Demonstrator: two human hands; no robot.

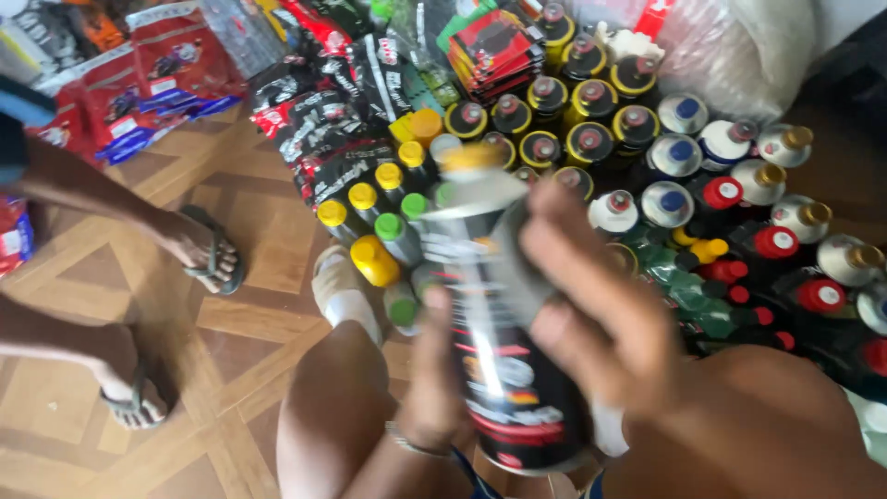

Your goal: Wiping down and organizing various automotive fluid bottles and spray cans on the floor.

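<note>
Nearest the camera, a blurred black cylindrical bottle with a yellow cap (504, 314) is clasped upright between the left hand (434, 379) and right hand (601, 314). Beyond stand capped bottles (591, 139) on the wooden floor (249, 323); another person's sandalled feet (203, 249) are left.

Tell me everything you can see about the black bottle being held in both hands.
The black bottle is blurred. It looks like glossy plastic, with a label in red, white and yellow, a paler upper part and a yellow cap. It is held roughly upright above the person's knees. The left hand grips its lower side; the right hand wraps its middle from the other side. Rows of capped bottles stand behind it.
</note>
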